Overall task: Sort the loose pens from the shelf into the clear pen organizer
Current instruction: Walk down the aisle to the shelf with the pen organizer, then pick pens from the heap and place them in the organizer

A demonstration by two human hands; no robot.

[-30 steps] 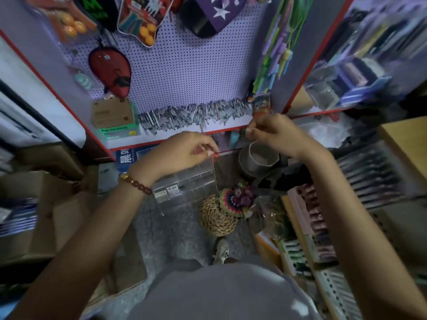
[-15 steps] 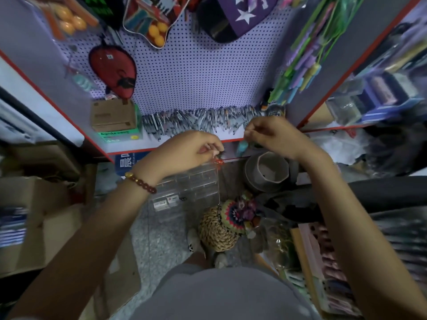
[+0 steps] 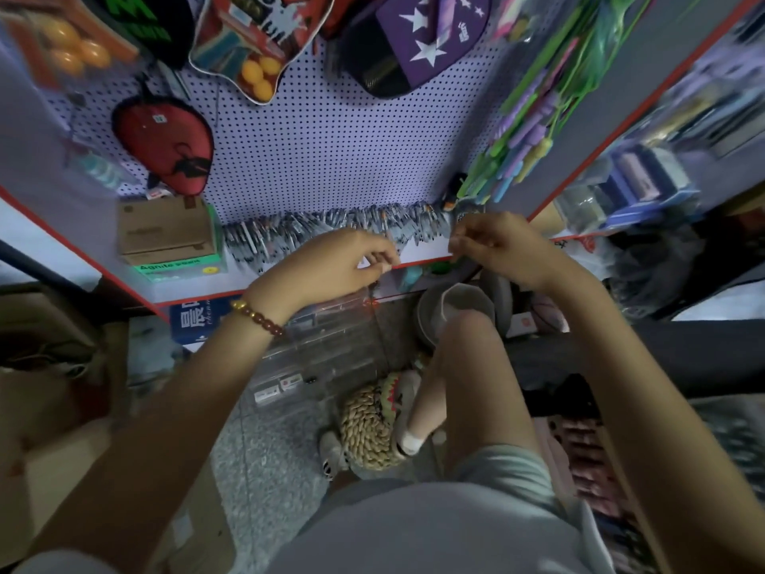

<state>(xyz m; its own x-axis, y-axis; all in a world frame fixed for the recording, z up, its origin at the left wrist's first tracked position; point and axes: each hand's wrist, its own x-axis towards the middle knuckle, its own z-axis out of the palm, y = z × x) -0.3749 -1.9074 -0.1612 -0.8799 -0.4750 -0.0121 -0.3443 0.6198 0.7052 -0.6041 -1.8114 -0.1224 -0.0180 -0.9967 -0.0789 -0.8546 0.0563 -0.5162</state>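
Head view. The pens (image 3: 331,232) lie in a long row at the back of the shelf (image 3: 430,253), against the pegboard (image 3: 331,138). A box (image 3: 165,229) closes the row's left end, and the grey side panel (image 3: 579,130) stands just past its right end. In front of the row a narrow bare strip of shelf runs to the red front edge.

The left hand (image 3: 343,263) hovers over that edge, fingers curled and tips drawn together. Its grip is tight, but whether it pinches a pen cannot be told. The right hand (image 3: 501,246) is at the row's right end, close to the panel, fingers also curled in. What its grip has, if anything, cannot be told. A small gap of bare shelf lies between the two hands.

The organizer (image 3: 331,354) sits below the shelf edge, under the left wrist. Its compartments look bare apart from small labels at the near side. What it rests on is unclear. A woven basket (image 3: 368,428) is just beside its right near corner, and a grey bowl (image 3: 459,304) sits further right under the shelf. A raised knee (image 3: 467,345) fills the space between the forearms, in front of the bowl. Open grey floor (image 3: 265,449) shows near the organizer.

Against half a second ago, both hands are at much the same spot on the shelf edge and the organizer has not shifted. The knee has come up into view where only floor and basket showed before.
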